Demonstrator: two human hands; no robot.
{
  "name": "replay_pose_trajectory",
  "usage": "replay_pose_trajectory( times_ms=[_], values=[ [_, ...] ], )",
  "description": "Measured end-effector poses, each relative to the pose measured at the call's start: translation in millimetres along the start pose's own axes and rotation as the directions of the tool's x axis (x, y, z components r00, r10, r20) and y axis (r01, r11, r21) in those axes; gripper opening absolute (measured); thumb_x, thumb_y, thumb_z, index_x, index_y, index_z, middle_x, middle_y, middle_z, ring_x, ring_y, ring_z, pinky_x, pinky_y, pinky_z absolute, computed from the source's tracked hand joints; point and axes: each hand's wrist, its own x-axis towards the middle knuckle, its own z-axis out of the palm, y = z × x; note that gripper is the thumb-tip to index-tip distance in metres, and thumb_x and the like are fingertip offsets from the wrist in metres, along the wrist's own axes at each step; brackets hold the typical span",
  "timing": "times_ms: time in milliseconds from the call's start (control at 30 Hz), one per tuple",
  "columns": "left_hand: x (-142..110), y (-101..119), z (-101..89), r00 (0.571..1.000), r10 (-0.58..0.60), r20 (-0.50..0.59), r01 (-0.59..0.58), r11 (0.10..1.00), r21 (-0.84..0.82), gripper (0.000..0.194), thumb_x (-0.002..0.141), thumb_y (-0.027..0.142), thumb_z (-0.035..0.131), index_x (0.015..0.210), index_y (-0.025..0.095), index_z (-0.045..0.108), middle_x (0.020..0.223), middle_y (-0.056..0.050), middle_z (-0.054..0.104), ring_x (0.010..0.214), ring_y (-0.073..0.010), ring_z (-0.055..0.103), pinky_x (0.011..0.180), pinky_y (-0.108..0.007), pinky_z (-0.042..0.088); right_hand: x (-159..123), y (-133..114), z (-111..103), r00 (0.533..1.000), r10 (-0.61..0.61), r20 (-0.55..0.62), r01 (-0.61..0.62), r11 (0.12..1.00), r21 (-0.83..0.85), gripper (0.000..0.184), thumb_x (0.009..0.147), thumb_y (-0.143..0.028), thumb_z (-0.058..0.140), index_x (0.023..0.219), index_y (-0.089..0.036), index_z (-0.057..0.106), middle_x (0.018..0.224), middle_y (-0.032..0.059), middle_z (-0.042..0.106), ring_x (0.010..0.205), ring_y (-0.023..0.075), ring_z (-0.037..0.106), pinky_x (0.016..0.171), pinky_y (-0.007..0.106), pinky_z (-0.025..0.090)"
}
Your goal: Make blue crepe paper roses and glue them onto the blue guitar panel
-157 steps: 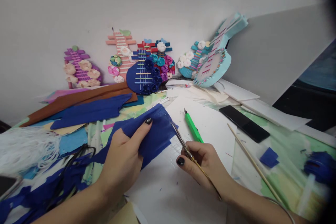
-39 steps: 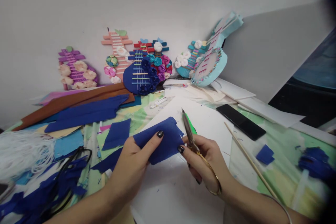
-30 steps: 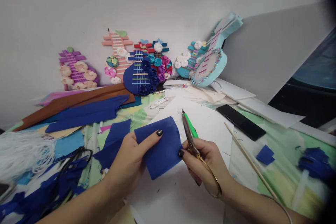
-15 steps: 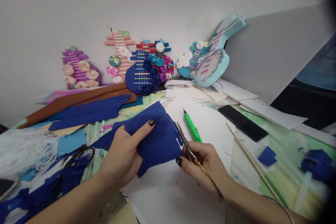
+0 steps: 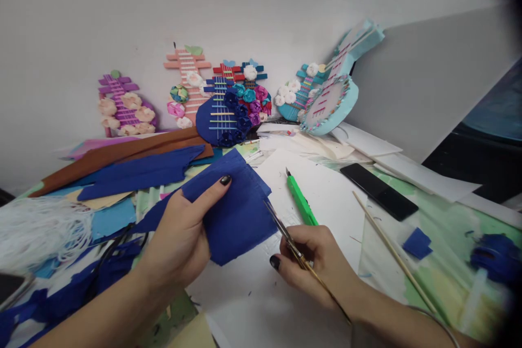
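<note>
My left hand [image 5: 179, 234] pinches a folded piece of dark blue crepe paper [image 5: 240, 212], thumb on top and fingers hidden beneath it. In my right hand [image 5: 318, 261] is a pair of scissors [image 5: 291, 244] with gold handles. Their blade tips lie at the right edge of the blue paper; whether they touch it I cannot tell. Under both hands spreads a white sheet [image 5: 261, 304]. A green craft knife [image 5: 300, 198] rests on that sheet, just beyond my right hand.
Decorated paper guitars [image 5: 220, 119] lean against the wall. A black phone [image 5: 379, 190], a thin wooden stick [image 5: 391, 250] and a small blue paper scrap [image 5: 416, 243] lie at right. White string [image 5: 44, 234] and brown paper [image 5: 118, 155] are at left.
My left hand has drawn the blue paper slightly left and turned it, away from my right fingers. The scissors have tilted a little, their tips shifting left and down.
</note>
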Motion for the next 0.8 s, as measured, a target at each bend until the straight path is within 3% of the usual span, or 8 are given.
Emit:
replay_pose_trajectory(
  times_ms=[300, 633, 800],
  values=[
    [-6.7, -11.6, 1.0, 0.997, 0.006, 0.076, -0.009, 0.999, 0.031, 0.049, 0.068, 0.019, 0.078, 0.115, 0.017, 0.065, 0.103, -0.008, 0.072, 0.091, -0.0254, 0.069, 0.079, -0.034, 0.058, 2.4, -1.0, 0.2, 1.0, 0.015, 0.019, -0.016, 0.997, 0.079, 0.023, 0.07, -0.028, 0.057, 0.058, -0.018, 0.04, 0.054, -0.0045, 0.035, 0.05, 0.0074, 0.03, 0.046, 0.023, 0.023],
    [-13.4, -18.9, 5.4, 0.998, -0.058, 0.027, 0.057, 0.998, 0.038, 0.055, 0.063, 0.022, 0.081, 0.115, 0.015, 0.064, 0.092, -0.008, 0.074, 0.087, -0.0271, 0.07, 0.073, -0.035, 0.059, 3.9, 6.1, 0.3, 0.999, -0.037, -0.008, 0.037, 0.994, 0.101, 0.017, 0.074, -0.028, 0.06, 0.065, -0.015, 0.052, 0.059, -0.0036, 0.036, 0.054, 0.0084, 0.029, 0.051, 0.023, 0.029],
    [-13.5, -19.4, 5.2, 0.997, -0.074, 0.028, 0.074, 0.997, 0.015, 0.053, 0.065, 0.021, 0.08, 0.115, 0.015, 0.064, 0.095, -0.008, 0.073, 0.085, -0.0264, 0.07, 0.073, -0.035, 0.059, 4.1, 6.9, 1.2, 0.999, -0.017, -0.038, 0.019, 0.999, 0.044, 0.02, 0.071, -0.027, 0.061, 0.061, -0.017, 0.047, 0.058, -0.0043, 0.034, 0.055, 0.0081, 0.028, 0.05, 0.022, 0.027]
  ],
)
